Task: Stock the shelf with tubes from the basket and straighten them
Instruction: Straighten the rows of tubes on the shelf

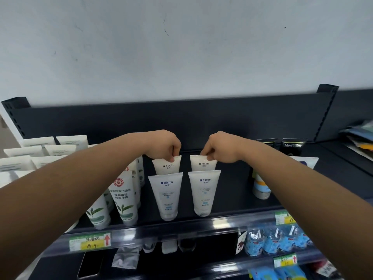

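Four white tubes with blue print stand cap-down on the dark top shelf (232,199) in two short rows. My left hand (165,145) pinches the top edge of the rear left tube (167,165). My right hand (219,147) pinches the top edge of the rear right tube (202,164). In front of them stand the front left tube (166,196) and the front right tube (203,191), both upright and untouched. The basket is out of view.
Green-leaf tubes (124,199) stand close on the left, with flat white tubes (40,152) behind them. An orange-and-blue tube (261,186) and black men's tubes (292,147) stand at the right. Price-tag rail (181,229) fronts the shelf; blue packets (276,239) hang below.
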